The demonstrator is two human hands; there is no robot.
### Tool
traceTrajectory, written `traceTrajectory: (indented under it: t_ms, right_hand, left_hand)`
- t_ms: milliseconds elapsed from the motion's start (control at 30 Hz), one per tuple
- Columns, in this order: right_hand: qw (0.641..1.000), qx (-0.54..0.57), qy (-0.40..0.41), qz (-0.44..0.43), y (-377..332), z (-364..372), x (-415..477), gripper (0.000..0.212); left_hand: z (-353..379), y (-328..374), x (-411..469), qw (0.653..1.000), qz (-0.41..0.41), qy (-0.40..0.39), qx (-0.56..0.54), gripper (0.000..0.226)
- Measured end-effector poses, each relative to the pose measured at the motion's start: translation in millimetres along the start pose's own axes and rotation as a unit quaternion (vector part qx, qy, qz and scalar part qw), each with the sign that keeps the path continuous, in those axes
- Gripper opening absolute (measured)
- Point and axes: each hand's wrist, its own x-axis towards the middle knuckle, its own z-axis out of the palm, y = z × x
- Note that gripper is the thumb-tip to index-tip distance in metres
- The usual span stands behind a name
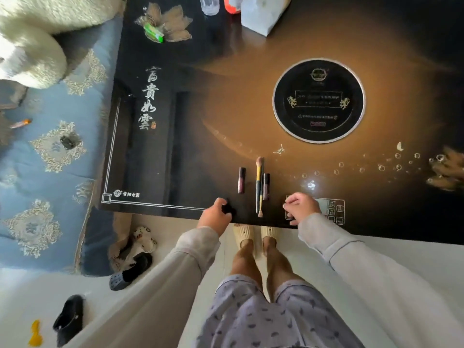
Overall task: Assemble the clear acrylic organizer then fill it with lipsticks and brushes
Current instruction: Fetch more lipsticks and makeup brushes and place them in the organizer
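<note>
Two dark lipstick tubes lie near the table's front edge, one [241, 180] to the left and one [266, 186] to the right. Between them lies a yellow-handled brush [258, 180] with its pink bristles pointing away. A thinner brush [261, 205] lies beside it, bristles toward me. My left hand [216, 216] rests at the table edge left of them, fingers closed around a small dark object [228, 209]. My right hand [302, 207] hovers right of them with fingers curled over the control panel [334, 210]. No clear acrylic part is plainly visible.
A round black hob plate [319, 100] sits in the dark glossy table [200, 121]. A white paper bag [262, 17], a clear glass [209, 5] and a green packet [153, 33] stand at the far side. A blue sofa [50, 159] is left; slippers [130, 275] lie on the floor.
</note>
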Motion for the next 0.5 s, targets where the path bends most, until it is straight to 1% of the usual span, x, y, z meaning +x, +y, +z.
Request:
traceTrajectory:
  t_ms: [100, 200, 300, 400, 500]
  right_hand:
    - [1.0, -0.014, 0.023, -0.01, -20.9, 16.9, 24.5, 0.028]
    - [0.998, -0.041, 0.051, -0.022, -35.8, 31.1, 41.6, 0.038]
    - [0.992, -0.096, 0.074, -0.019, -40.7, 38.3, 51.5, 0.038]
    - [0.99, -0.114, 0.081, -0.01, -40.5, 40.8, 54.9, 0.035]
    - [0.989, -0.126, 0.079, -0.016, -39.0, 40.9, 55.0, 0.031]
  left_hand:
    - [-6.1, 26.8, 25.5, 1.0, 0.011, 0.024, 0.003, 0.042]
    - [-4.6, 47.8, 49.0, 0.999, 0.024, 0.036, 0.026, 0.041]
    - [0.6, 61.1, 64.4, 0.997, 0.031, 0.043, 0.064, 0.041]
    - [7.0, 66.1, 70.8, 0.991, 0.048, 0.068, 0.102, 0.039]
    - [14.0, 64.9, 73.1, 0.985, 0.06, 0.071, 0.142, 0.035]
